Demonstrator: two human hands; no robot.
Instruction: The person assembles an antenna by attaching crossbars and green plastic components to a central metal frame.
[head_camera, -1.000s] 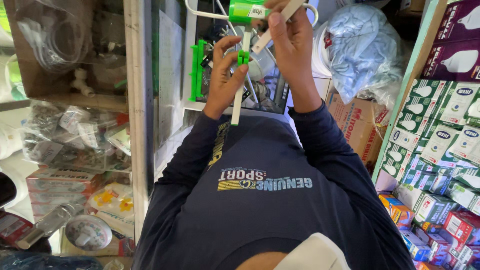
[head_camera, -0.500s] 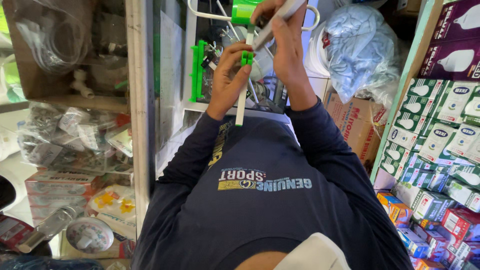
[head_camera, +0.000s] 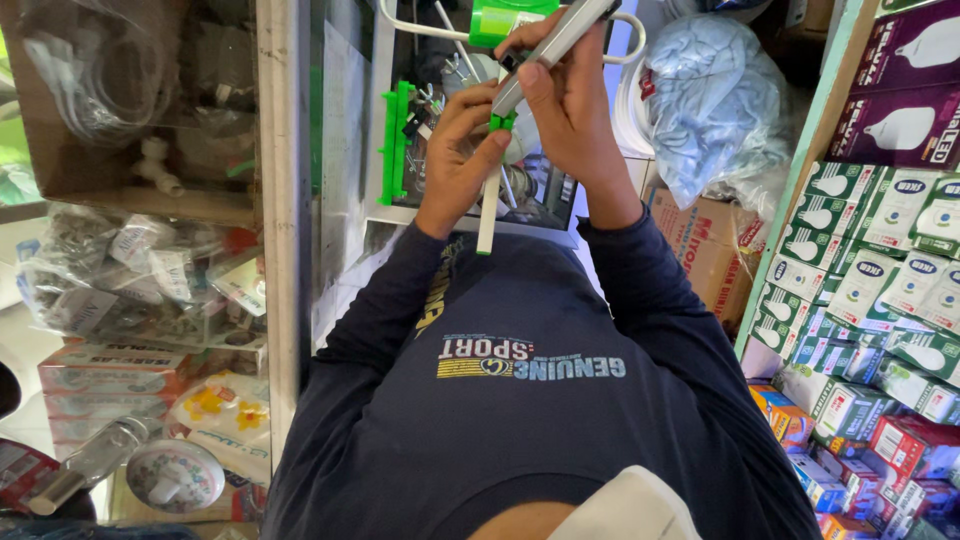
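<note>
The left hand (head_camera: 462, 160) and right hand (head_camera: 570, 110) meet above the person's chest — the left around a slim white plastic rod (head_camera: 488, 215), the right around a grey metal hand tool (head_camera: 555, 45) just above it. A clear plastic bag of pale cloth (head_camera: 715, 100) sits right of them, over a brown cardboard box (head_camera: 705, 250) — stacked small cartons (head_camera: 870, 280) stand farther right.
</note>
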